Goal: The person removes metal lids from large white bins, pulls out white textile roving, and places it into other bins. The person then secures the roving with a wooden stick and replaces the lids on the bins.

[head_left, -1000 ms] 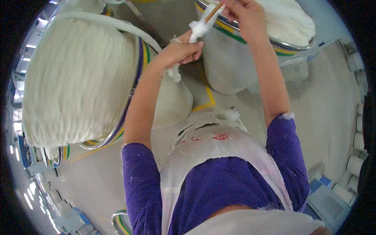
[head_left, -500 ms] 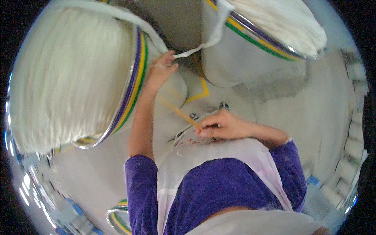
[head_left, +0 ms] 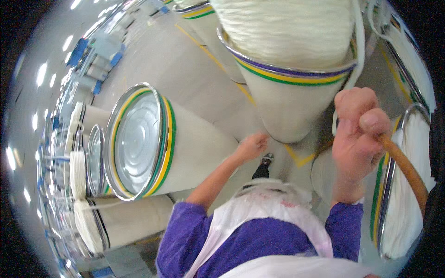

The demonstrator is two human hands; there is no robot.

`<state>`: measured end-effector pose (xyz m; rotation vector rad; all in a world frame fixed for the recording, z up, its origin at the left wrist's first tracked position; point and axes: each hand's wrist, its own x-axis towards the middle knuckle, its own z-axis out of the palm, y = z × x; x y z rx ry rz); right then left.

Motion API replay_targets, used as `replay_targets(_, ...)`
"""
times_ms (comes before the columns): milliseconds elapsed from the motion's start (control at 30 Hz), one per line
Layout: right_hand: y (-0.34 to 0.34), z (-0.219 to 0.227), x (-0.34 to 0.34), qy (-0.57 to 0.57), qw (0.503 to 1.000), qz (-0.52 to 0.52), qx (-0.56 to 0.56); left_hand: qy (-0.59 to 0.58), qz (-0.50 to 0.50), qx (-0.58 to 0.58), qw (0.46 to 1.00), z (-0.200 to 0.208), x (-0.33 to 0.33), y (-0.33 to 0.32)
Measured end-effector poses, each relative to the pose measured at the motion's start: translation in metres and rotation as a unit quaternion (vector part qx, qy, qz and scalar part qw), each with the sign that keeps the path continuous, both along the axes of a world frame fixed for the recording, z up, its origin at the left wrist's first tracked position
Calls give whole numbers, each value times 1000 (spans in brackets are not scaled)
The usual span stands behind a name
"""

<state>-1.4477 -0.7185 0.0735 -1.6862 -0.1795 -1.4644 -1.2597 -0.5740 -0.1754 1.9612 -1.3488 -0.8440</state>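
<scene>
My right hand point(head_left: 361, 132) is raised close to the camera, closed in a fist around a brown stick point(head_left: 408, 171) that runs down to the right. A white fibre strand point(head_left: 359, 48) hangs over the rim of a tall can point(head_left: 289, 104) filled with coiled white fibre point(head_left: 285, 34). Part of a white strand shows beside my right fist; whether the fist touches it I cannot tell. My left hand point(head_left: 253, 146) is lower, left of that can's base, with its fingers curled and nothing visible in them.
An upright can with a bare metal top point(head_left: 137, 141) stands at my left. Other cans of white fibre point(head_left: 88, 224) are behind it, and another fibre-filled can point(head_left: 405, 204) is at the right. Yellow lines point(head_left: 211, 55) mark the floor. Machinery point(head_left: 95, 65) is at the far left.
The view has turned to the left. My left hand has let go of the white strand and come down. My right hand has risen with the stick and moved right.
</scene>
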Motion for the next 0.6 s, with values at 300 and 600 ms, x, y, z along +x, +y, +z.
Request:
replay_targets(300,59,52,3,-265,892,317,185,-35,228,-59,971,61,-28,158)
replay_targets(600,150,32,88,-229,933,263,93,-570,284,-228,737,162,-5,277)
